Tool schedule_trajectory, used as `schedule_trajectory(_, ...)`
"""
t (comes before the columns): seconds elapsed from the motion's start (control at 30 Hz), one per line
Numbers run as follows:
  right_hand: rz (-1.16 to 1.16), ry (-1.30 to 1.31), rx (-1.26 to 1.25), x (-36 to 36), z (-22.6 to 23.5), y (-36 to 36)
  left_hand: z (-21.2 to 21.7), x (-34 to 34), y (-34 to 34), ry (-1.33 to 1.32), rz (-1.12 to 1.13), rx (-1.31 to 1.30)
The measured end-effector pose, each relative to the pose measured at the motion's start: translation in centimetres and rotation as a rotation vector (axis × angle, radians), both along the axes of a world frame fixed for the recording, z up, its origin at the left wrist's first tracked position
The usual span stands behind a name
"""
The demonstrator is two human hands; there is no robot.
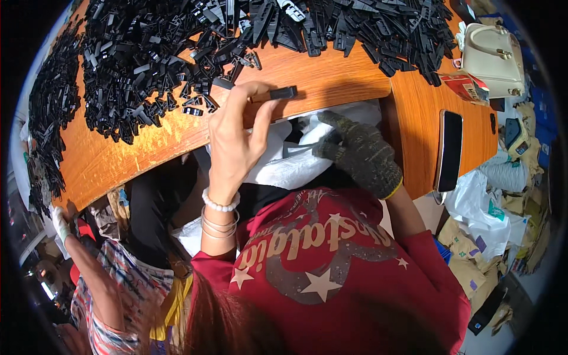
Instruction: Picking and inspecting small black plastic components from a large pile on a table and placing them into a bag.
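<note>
My left hand, bare with bracelets at the wrist, pinches a small black plastic clip between thumb and fingertips above the table's near edge. To its right, my right hand wears a dark knitted glove with a yellow cuff. Its fingers curl around a dark strip-like piece, partly hidden, which I cannot make out. Below the gloved fingers, white plastic sheeting lies over my lap. Beyond my left hand spreads a heap of small black clips, and farther right lies a pile of long, tapered black plastic pieces.
On the wooden table at right are a phone, a cream handbag and a red packet. At left, another person's hand touches the table's edge. Bags and sacks crowd the floor at right.
</note>
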State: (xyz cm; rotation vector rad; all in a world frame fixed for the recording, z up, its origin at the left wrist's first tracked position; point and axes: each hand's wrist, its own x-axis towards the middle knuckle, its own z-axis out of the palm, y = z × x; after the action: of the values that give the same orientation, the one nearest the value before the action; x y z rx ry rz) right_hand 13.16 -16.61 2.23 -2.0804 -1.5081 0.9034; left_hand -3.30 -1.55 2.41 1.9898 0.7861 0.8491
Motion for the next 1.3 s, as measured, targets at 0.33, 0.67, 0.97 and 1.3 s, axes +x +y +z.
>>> schedule_trajectory(0.33, -0.106, 0.396, 0.241, -0.6, 2.0, 1.4, 0.4, -0.2, -1.5, -0.052, -0.322, -0.59)
schedule_trajectory(0.67, -0.208, 0.074, 0.366, -0.2, -0.1, 3.2, -1.8, 3.9, 2.9, 0.416, 0.23, 0.603)
schedule_trajectory(0.97, -0.303, 0.261, 0.366, -0.1, -0.3, 3.5, -1.3, 2.6, 3.9, 0.365, 0.013, 0.536)
schedule_trajectory(1.3, -0.339, 0.303, 0.293, 0.2, 0.1, 3.5, -0.5, 3.7, 4.0, 0.334, -0.218, 0.546)
